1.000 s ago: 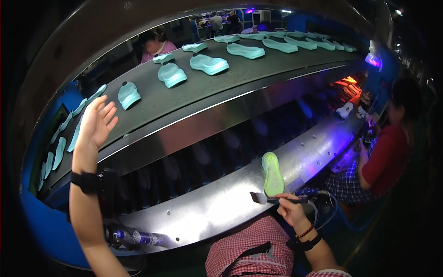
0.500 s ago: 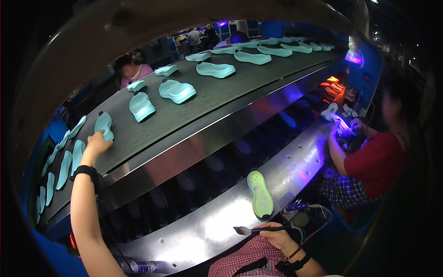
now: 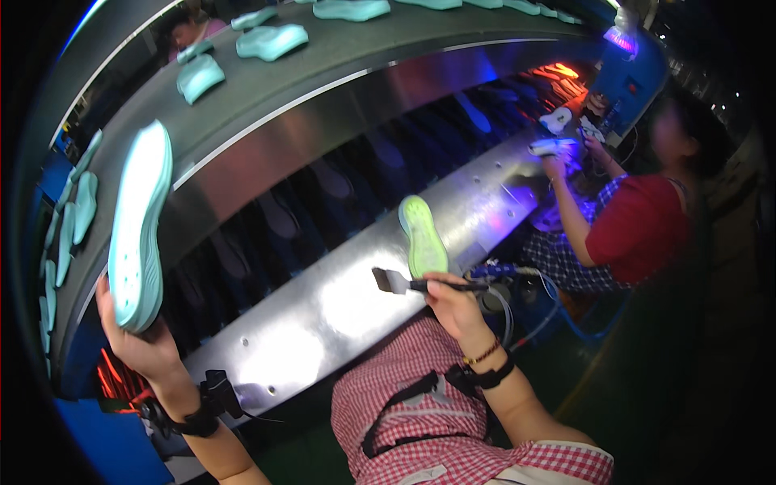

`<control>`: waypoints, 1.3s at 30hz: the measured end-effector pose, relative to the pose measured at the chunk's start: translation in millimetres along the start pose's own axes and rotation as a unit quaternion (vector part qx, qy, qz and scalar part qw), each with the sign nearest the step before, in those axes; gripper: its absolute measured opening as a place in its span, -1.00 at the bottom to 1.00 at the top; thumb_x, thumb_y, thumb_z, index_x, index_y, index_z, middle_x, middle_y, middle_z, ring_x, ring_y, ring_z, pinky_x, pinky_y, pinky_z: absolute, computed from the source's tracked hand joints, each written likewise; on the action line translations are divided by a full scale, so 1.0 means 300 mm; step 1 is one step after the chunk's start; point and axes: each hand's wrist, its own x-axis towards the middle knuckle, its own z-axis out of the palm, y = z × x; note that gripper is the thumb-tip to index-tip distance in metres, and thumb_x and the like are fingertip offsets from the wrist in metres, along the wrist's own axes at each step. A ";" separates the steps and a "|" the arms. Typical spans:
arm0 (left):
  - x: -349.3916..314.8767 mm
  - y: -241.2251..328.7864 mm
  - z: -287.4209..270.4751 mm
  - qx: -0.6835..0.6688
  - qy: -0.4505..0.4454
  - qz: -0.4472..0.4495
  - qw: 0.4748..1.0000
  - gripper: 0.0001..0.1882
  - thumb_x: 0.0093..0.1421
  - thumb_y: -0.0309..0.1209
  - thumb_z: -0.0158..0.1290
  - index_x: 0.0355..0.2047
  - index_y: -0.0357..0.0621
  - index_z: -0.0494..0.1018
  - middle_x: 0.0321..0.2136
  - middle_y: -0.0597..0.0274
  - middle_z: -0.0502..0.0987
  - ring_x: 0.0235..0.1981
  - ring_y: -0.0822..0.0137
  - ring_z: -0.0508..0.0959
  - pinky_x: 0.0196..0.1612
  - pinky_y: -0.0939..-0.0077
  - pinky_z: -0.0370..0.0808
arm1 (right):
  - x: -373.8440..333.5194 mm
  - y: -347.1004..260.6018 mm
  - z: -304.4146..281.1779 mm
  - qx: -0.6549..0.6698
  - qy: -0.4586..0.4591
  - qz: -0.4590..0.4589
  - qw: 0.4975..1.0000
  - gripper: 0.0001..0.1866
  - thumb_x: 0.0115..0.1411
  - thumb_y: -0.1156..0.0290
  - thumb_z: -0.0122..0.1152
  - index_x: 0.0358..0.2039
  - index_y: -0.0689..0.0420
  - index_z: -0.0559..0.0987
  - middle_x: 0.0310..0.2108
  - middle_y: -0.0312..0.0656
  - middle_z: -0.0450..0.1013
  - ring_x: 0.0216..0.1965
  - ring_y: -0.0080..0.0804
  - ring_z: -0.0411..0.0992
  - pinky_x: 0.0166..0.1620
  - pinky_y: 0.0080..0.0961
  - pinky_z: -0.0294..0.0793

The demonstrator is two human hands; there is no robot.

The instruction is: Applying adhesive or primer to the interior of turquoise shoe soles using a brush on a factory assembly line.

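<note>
A light turquoise shoe sole (image 3: 139, 226) stands raised and nearly upright at the left, its lower end gripped by my left hand (image 3: 141, 343). My fingers partly hide behind that end. In my right hand (image 3: 454, 303) is a flat brush (image 3: 396, 281) with a black handle, its dark bristles pointing left over the metal ledge (image 3: 323, 323). Just beyond the brush, a yellow-green shoe sole (image 3: 423, 238) lies on the ledge, apart from the bristles.
A dark conveyor belt (image 3: 323, 48) carries several turquoise soles (image 3: 272, 42). Below it, dim soles sit in a dark lower level (image 3: 279, 214). To the right, a person in a red top (image 3: 638, 230) handles a sole under purple light. Cables (image 3: 546, 279) hang by the ledge's right end.
My left hand has lifted a turquoise sole off the belt and brought it nearer. My right hand has risen with the brush. The view has shifted too.
</note>
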 end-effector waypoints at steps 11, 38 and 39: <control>-0.556 -0.186 -0.337 -0.203 -0.220 -0.506 0.809 -0.04 0.00 0.36 -0.24 0.12 -0.27 0.11 -0.04 -0.14 0.32 -0.11 -0.14 0.43 -0.01 -0.18 0.29 | -0.077 0.007 0.111 -0.077 -0.053 0.022 0.995 -0.76 0.03 0.54 0.18 -0.25 0.33 0.51 -0.43 -0.28 0.45 -0.42 -0.63 0.32 -0.29 -0.73 0.28; -0.638 -0.328 -0.186 -0.169 -0.114 -0.402 0.893 -0.24 0.14 0.27 -0.52 0.03 -0.06 0.25 -0.12 0.15 0.41 -0.19 0.16 0.47 -0.13 0.20 0.44 | -0.230 0.000 0.311 -0.533 -0.518 -0.033 0.669 -0.80 -0.13 0.43 0.29 -0.41 0.14 0.62 -0.52 -0.20 0.48 -0.45 -0.39 0.43 -0.37 -0.55 0.38; -0.645 -0.321 -0.177 -0.167 -0.133 -0.425 0.880 -0.22 0.13 0.29 -0.53 0.03 -0.07 0.24 -0.12 0.13 0.40 -0.22 0.16 0.48 -0.16 0.18 0.46 | -0.233 -0.025 0.332 -0.518 -0.499 -0.022 0.695 -0.79 -0.13 0.41 0.28 -0.40 0.15 0.61 -0.50 -0.15 0.48 -0.45 -0.39 0.44 -0.37 -0.54 0.40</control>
